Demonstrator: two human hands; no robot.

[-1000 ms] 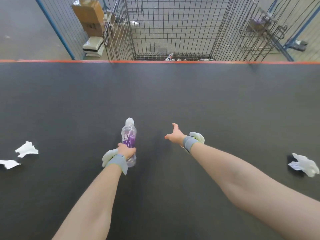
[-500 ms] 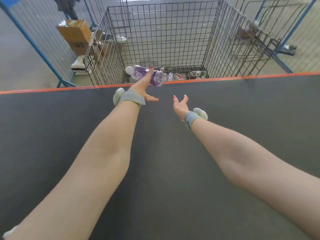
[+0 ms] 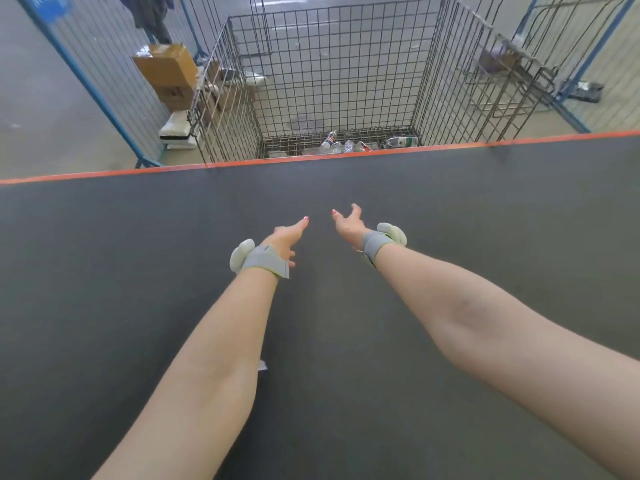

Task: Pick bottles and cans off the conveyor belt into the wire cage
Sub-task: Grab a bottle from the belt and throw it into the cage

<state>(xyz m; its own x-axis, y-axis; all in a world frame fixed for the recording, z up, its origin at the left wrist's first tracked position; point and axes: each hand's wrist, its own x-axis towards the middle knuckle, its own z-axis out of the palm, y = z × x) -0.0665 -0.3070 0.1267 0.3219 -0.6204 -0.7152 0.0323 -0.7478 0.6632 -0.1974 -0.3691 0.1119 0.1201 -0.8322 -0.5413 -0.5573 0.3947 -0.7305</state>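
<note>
Both my arms stretch forward over the dark conveyor belt [image 3: 104, 258]. My left hand [image 3: 287, 235] is empty, with its fingers stretched out toward the far edge. My right hand [image 3: 348, 221] is also empty, palm up with relaxed fingers. Beyond the belt's orange edge stands the wire cage [image 3: 332, 81]. Several plastic bottles [image 3: 337, 145] lie on its floor, one with a green label [image 3: 401, 142] at the right. No bottle or can shows on the belt.
A small white paper scrap [image 3: 262, 365] lies on the belt beside my left forearm. Cardboard boxes [image 3: 166, 72] and blue-framed mesh fencing [image 3: 100, 84] stand left of the cage. More wire racks [image 3: 512, 74] stand to its right.
My left hand lifted the purple-labelled bottle off the belt and let it go toward the cage; it is now empty and lowered. The bottle is no longer in the air.
</note>
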